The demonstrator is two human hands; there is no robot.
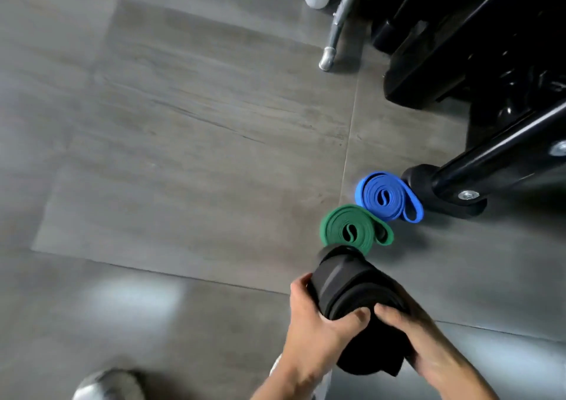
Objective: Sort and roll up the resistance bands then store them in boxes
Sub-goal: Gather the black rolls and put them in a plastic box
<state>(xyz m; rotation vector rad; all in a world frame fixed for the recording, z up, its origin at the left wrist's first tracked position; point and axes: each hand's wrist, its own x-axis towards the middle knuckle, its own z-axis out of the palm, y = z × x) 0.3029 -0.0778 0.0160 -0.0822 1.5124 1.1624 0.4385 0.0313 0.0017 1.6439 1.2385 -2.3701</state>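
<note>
While left hand (315, 326) wraps black band roll (352, 289) from left, thumb across near end, right hand (428, 347) clutches same roll from right. Both grips clamped on it, roll held above floor (183, 154). Green rolled band (352, 228) lies on floor just beyond. Blue rolled band (386, 197) just beside green, next to black machine foot (441, 191). Hands slightly blurred.

You see a grey tiled floor (183, 124). On it the blue roll (386, 197) lies against the black machine foot (444, 197). The green roll (352, 228) lies near that foot.
</note>
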